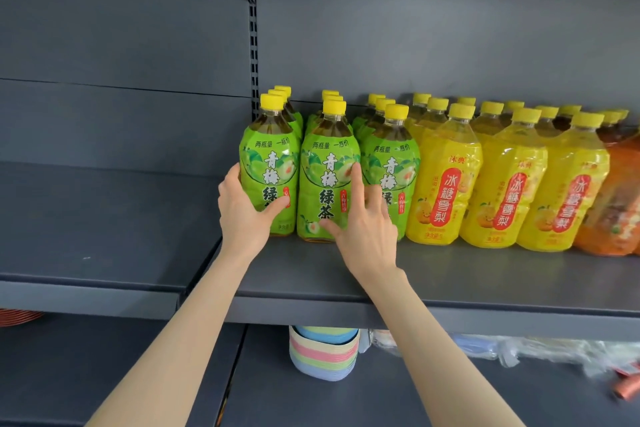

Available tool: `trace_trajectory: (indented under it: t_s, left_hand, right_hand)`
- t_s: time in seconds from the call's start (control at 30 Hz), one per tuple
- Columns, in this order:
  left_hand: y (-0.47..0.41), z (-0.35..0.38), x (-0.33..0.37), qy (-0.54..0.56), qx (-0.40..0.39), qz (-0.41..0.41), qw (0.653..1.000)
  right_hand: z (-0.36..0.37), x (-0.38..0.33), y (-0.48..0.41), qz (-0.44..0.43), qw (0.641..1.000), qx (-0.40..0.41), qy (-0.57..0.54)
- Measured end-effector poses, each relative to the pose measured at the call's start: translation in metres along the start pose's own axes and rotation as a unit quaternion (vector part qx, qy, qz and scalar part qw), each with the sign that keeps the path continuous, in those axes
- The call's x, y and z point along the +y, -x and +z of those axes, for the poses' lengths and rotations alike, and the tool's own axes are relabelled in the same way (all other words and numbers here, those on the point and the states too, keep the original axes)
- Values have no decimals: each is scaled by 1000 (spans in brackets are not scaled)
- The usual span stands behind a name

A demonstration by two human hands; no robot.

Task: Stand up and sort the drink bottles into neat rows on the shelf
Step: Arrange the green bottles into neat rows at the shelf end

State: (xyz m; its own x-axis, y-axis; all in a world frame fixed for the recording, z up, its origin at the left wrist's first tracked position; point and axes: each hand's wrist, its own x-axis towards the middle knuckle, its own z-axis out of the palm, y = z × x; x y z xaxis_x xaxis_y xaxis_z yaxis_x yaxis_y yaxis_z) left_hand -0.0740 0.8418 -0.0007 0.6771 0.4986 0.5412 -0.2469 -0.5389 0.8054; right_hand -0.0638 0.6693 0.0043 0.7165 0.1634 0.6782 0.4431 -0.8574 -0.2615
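Head camera is showing the left hand (244, 210) gripping the leftmost front green plum tea bottle (270, 156), its fingers curling round the bottle's left side while the thumb is lying across the lower part of the label. Next to it, the right hand (367, 230) is spreading wide over the middle front green tea bottle (325, 163): the index finger is pointing straight up the right edge of its label, the thumb is touching the label low on the front, and the remaining fingers are reaching towards the gap beside the third front green tea bottle (393, 159), so this hand is pressing rather than clasping. All three bottles are standing upright with yellow caps, each heading a row running back towards the rear panel, and they are sitting on the grey shelf (311, 282) a little behind its front edge. Just right of them, yellow pear drink bottles (446, 184) are standing in further rows, touching side by side, and orange-labelled bottles (620, 204) are crowding the far right. Behind the green rows, a slotted upright (254, 55) is running up the back wall. Below the shelf, a stack of pastel bowls (323, 354) is sitting beside clear-wrapped goods (519, 354).
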Motion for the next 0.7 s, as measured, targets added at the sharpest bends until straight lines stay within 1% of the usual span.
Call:
trace_trajectory:
  t_s: [0.1,0.13,0.27,0.33,0.5,0.7]
  left_hand:
    - [-3,-2,-1,51,-15,-19,998]
    - [-4,-3,-1,70,-25,-22,997]
    - [-13,-6,1,124,-84,-69,986]
    - [-16,-6,0,138,-102,-88,981]
    - [-16,-3,0,153,-96,-96,979]
    - [-17,2,1,154,-72,-88,981]
  right_hand:
    - [1,0,-4,-29,994,91,56]
    - [1,1,-5,-40,991,103,76]
    - [0,8,-10,-64,989,73,113]
    - [0,8,-11,-60,988,78,122]
    - [3,8,-12,-59,984,103,135]
    - [5,7,-14,-49,986,95,128]
